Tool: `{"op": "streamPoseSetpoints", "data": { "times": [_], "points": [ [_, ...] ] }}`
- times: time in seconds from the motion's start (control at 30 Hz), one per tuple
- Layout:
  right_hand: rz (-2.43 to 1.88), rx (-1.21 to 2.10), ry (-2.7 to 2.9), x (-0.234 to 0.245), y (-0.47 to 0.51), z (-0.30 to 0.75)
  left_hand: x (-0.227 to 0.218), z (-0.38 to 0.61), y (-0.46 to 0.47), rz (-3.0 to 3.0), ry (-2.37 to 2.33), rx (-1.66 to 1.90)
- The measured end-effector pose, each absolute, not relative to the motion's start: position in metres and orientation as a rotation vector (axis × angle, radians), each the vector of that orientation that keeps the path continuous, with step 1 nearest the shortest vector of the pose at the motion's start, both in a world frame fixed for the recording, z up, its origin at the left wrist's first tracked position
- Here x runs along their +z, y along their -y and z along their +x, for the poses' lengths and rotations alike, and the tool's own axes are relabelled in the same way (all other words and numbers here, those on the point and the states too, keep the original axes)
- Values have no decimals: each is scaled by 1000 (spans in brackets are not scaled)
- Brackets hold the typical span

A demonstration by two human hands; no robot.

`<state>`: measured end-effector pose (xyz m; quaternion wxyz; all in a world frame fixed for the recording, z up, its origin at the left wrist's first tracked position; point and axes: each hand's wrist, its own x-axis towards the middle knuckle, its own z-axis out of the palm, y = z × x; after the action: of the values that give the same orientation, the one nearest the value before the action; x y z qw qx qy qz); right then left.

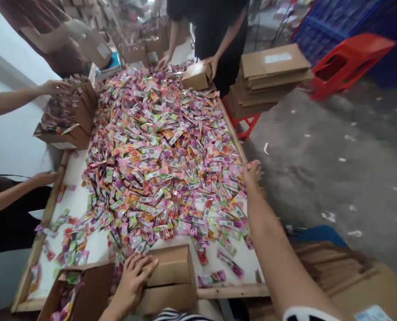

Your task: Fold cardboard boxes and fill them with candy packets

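My left hand point(138, 274) lies with fingers spread on the left upper edge of a cardboard box point(171, 274) at the table's near rim. Two panels of that box face me, with a dark slit between them. To its left stands an open carton point(96, 283) with small candy-coloured packets inside. My right arm reaches forward along the table's right side. There my right hand point(254, 171) curls its fingers at the wooden rim point(233, 131), partly hidden by the wrist. Between my hands spreads a large heap of small pink, green, orange and purple packets point(161, 151).
Co-workers' hands point(47, 178) are at the left rim. Filled cartons point(68, 118) stand at the left. Across the table a person in black point(215, 40) holds a small box point(196, 76). Flattened cardboard point(272, 76) is stacked by a red stool point(349, 62); more cardboard point(362, 285) lies near right.
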<state>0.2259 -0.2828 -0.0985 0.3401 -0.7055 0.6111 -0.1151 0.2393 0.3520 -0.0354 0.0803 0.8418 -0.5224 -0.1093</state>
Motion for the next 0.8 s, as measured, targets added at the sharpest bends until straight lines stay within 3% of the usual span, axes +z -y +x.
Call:
{"op": "streamPoseSetpoints", "data": {
  "times": [0.23, 0.53, 0.7, 0.8],
  "points": [
    [-2148, -238, -1071, -158, 160, 293, -13, 211, -329, 2539, 1705, -159],
    [-2133, -250, -879, -139, 133, 231, -18, 197, -317, 2432, 1872, -87],
    [-2497, -60, -601, -131, 88, 209, -19, 197, -318, 2475, 1671, -373],
    [-2567, -40, -575, -135, 70, 211, -17, 196, -335, 2437, 1272, -584]
  ]
}}
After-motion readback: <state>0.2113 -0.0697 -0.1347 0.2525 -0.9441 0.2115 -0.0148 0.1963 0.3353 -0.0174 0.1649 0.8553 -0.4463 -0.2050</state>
